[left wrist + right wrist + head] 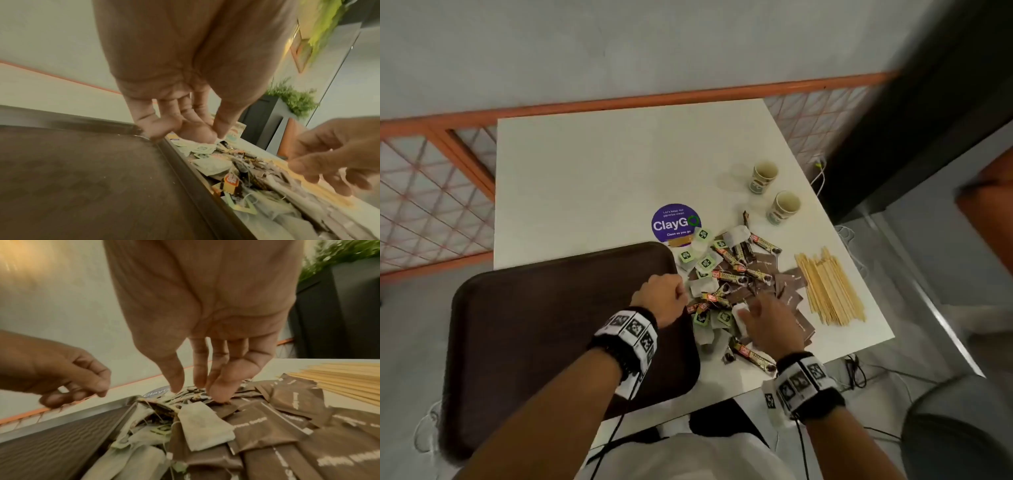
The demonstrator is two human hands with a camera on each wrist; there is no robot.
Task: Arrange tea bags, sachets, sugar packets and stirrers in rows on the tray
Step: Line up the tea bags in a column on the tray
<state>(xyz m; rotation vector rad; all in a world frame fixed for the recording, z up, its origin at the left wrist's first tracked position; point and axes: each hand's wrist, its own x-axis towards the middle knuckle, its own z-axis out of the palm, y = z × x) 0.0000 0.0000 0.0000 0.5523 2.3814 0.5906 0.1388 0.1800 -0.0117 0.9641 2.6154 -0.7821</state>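
A dark brown tray [534, 325] lies bare at the table's front left. Right of it is a jumbled pile: white tea bags [702, 286] with green tags, striped coffee sachets [732, 260] and brown sugar packets [791, 298]. Wooden stirrers [828, 287] lie bundled further right. My left hand [681, 296] is at the tray's right rim, thumb and curled fingers pinching a white tea bag corner [218, 139]. My right hand [750, 308] hovers over the pile with its fingers pointing down and spread. Its fingertips [216, 395] touch the sachets and hold nothing.
Two paper cups [763, 176] [784, 207] stand at the white table's [602, 178] right side. A round purple sticker [674, 224] lies flat behind the pile. The tray overhangs the front edge. Cables trail on the floor at the right.
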